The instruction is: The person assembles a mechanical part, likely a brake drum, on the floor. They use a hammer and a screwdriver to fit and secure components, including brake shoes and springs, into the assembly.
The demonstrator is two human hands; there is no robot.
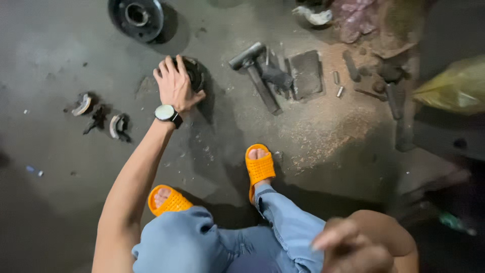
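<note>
While the left hand [174,86] lies spread, fingers wide, on top of 1 round dark metal hub [194,73] on the concrete floor [60,167] — directly beneath the palm — the right hand [353,247], blurred and loosely curled, holds nothing visible, well apart; hammer [255,73] lies near.

Dim, uneven light falls on the concrete floor [60,60], brightest toward eleven o'clock and fading to near black at three and nine. Shadows fall toward four o'clock. The right hand [358,247] at five o'clock is motion-blurred; edges look soft and slightly stretched.
</note>
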